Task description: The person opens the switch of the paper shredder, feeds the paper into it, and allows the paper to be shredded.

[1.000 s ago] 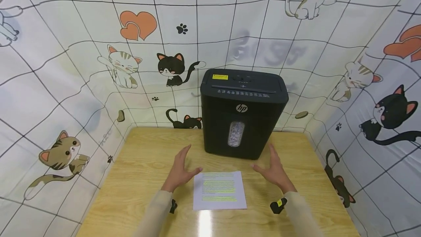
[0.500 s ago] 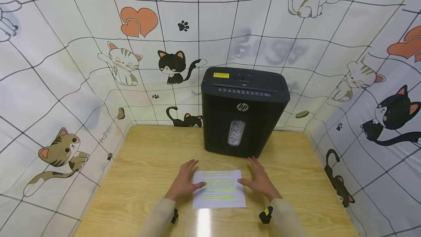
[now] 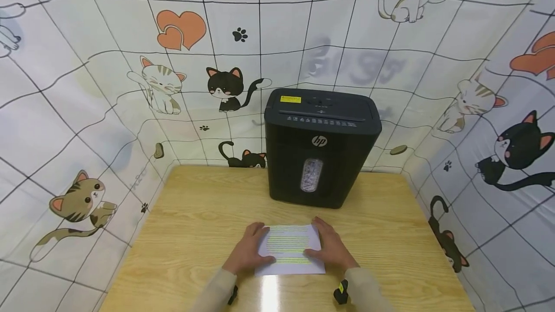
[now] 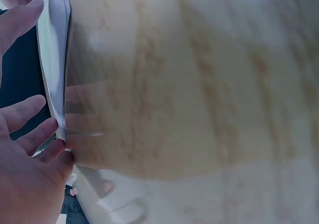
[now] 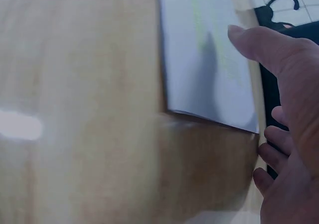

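White rectangular paper stack, yellow-highlighted [image 3: 288, 243]: lower centre of frame; probably light, flexible, prone to slipping; best held by both side edges. Bare left hand [image 3: 247, 253], bare right hand [image 3: 334, 250]: fingers spread there, unpinched.

2 forearms reach in from the lower edge, angled inward, pale sleeves [image 3: 215, 289] down to the wrists. Left hand [image 3: 246, 253] palm inward, thumb stretched toward the other hand, fingers pointing forward. Right hand [image 3: 333, 249] mirrors it. Thumb tips face each other, apart. Left wrist view: fingers loosely bent, thumb set wide of them. Right wrist view: thumb extended, 4 fingertips [image 5: 272, 157] stacked below, slightly bent, gap between thumb and fingers.
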Motion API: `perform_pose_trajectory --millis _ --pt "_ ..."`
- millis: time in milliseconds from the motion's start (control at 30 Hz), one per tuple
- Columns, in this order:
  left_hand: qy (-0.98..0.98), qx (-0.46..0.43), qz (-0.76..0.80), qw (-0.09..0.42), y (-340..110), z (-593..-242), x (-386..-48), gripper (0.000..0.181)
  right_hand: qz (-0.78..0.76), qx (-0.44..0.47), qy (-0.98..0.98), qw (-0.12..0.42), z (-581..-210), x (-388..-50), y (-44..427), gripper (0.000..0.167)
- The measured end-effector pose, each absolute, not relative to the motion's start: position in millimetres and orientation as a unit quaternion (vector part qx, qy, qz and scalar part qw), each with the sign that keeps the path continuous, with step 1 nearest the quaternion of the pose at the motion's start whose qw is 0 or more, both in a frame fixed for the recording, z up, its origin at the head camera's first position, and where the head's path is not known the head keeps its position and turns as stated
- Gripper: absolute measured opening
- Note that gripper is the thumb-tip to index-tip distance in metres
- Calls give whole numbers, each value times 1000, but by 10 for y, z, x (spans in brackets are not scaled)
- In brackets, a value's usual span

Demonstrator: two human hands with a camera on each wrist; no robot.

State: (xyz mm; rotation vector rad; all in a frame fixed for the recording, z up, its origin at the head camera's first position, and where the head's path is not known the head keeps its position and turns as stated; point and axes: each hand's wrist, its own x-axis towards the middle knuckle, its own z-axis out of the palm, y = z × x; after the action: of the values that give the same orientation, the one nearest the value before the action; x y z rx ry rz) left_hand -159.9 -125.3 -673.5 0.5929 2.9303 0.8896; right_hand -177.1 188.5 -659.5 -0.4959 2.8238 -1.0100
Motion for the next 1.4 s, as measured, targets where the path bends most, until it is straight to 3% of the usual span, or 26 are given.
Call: perform_pose_trajectory --millis 500,667,1200,1400 --pt "938 177 299 12 -1254 -6697 -1507 89 -318 -150 935 46 -6598 -1667 1766 90" --pt "934 177 310 10 -1248 -6721 -1519 88 -343 -136 929 19 -6588 -1650 1754 86" --pt "931 167 324 21 -1239 -6777 -1542 87 -382 -16 921 -71 -6620 -1786 1668 26" --pt "932 163 324 10 -1227 -6799 -1534 88 -357 16 927 -115 -6618 -1802 1641 11"
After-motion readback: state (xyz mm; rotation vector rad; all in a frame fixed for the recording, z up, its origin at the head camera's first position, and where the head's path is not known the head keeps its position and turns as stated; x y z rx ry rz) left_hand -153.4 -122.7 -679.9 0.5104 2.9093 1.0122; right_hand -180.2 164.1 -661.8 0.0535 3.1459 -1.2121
